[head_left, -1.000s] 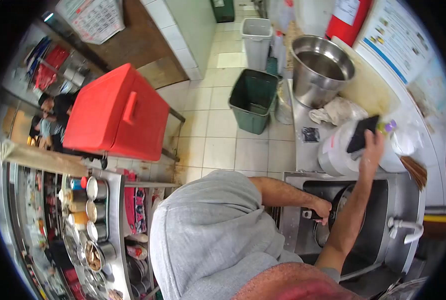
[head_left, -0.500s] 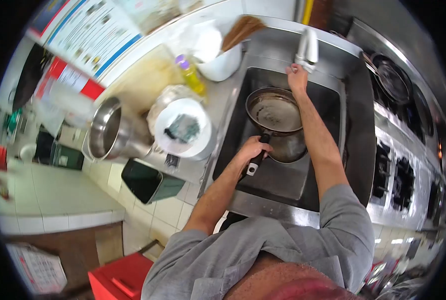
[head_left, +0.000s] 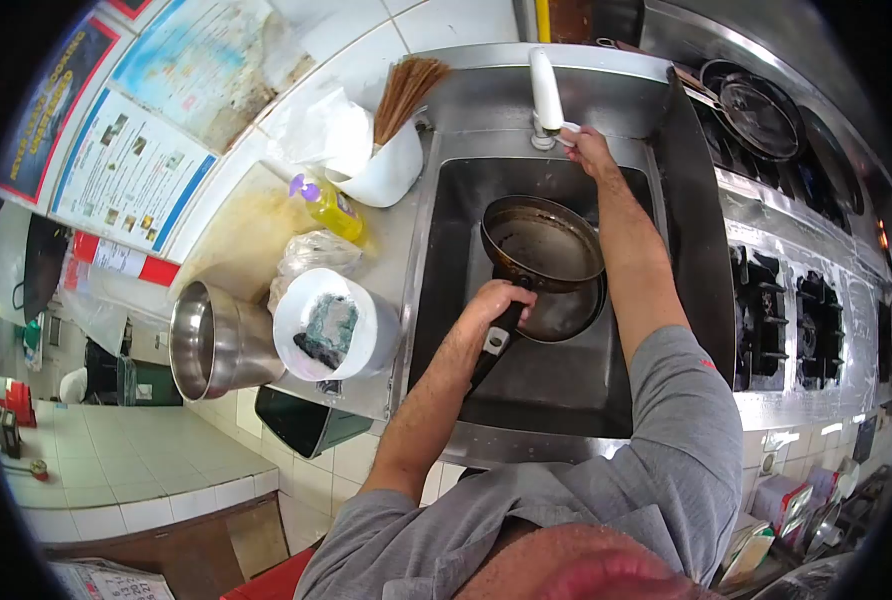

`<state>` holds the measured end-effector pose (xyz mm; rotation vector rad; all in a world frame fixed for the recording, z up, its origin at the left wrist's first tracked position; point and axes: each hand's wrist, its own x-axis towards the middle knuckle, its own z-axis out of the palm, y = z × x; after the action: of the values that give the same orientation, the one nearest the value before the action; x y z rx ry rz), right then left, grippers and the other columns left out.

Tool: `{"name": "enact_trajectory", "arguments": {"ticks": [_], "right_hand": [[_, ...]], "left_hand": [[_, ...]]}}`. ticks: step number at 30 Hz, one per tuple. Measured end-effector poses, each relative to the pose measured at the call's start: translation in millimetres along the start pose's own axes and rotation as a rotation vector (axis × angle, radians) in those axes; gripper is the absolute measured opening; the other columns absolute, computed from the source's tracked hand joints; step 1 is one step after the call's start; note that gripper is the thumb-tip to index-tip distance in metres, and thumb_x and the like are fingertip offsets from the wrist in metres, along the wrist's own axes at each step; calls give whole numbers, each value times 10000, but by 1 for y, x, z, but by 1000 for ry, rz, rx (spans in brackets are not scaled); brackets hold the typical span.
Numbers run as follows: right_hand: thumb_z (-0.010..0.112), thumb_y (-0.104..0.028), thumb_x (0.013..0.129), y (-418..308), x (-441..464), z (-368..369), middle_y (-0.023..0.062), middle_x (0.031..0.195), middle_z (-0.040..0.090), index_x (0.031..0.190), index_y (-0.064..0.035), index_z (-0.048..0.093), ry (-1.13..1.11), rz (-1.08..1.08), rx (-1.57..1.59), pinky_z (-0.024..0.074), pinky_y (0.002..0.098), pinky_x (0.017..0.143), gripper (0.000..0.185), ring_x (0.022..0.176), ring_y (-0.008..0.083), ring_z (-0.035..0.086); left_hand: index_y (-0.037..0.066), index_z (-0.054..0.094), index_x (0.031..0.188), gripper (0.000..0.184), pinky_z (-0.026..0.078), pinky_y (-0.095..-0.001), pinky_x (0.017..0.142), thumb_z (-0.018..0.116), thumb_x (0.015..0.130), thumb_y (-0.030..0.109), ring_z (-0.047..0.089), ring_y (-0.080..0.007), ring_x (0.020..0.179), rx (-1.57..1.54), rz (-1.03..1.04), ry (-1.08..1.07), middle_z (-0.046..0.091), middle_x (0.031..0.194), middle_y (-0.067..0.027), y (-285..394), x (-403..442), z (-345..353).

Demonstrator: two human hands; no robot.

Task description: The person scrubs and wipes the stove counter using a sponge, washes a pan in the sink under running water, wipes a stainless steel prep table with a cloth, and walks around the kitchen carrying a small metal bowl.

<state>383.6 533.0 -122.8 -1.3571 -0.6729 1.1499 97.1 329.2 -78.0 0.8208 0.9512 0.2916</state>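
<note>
My left hand (head_left: 499, 303) is wrapped round the black handle of a frying pan (head_left: 543, 243), which it holds tilted inside the steel sink (head_left: 556, 385). The pan's inside looks dark and stained. Below it, a second pan (head_left: 566, 318) rests on the sink floor, largely covered by the first. At the back of the sink, the fingers of my right hand (head_left: 592, 152) close on the small lever of the white faucet (head_left: 545, 92). I cannot make out any stream of water from the spout.
Left of the sink stand a white tub with scouring pads (head_left: 338, 325), steel pots (head_left: 226, 340), a yellow soap bottle (head_left: 331, 210) and a white bucket with a brush (head_left: 391, 165). To the right is a stove (head_left: 786, 310) with pans. A dark bin (head_left: 301, 415) stands below the counter.
The view has shifted. The frying pan is more tilted now, its far edge raised. My right hand stays at the faucet, whose spout has swung or appears turned; my left hand keeps the pan handle.
</note>
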Motion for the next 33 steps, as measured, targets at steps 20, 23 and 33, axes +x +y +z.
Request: {"name": "enact_trajectory", "arguments": {"ticks": [20,23,33], "right_hand": [[473,-186,834,4,-108,20,41,713,574,810,-76,591,-347,150,-34,460,282,516,162,597,127,543],[457,-192,836,-33,-160,29,53,713,563,819,-51,572,-183,74,236,416,242,466,183,544,114,500],[402,-239,897,-30,-165,21,35,744,579,973,-45,599,-47,29,373,357,224,431,287,471,102,408]], "left_hand": [[18,511,869,316,482,-325,542,510,848,333,539,-229,634,-411,32,-14,520,782,-107,106,114,37],[40,515,845,282,481,-312,563,494,860,321,525,-205,623,-356,-17,-16,525,778,-87,118,118,47],[86,518,898,280,485,-312,565,451,899,358,531,-189,618,-138,145,122,536,792,-63,120,138,63]]}}
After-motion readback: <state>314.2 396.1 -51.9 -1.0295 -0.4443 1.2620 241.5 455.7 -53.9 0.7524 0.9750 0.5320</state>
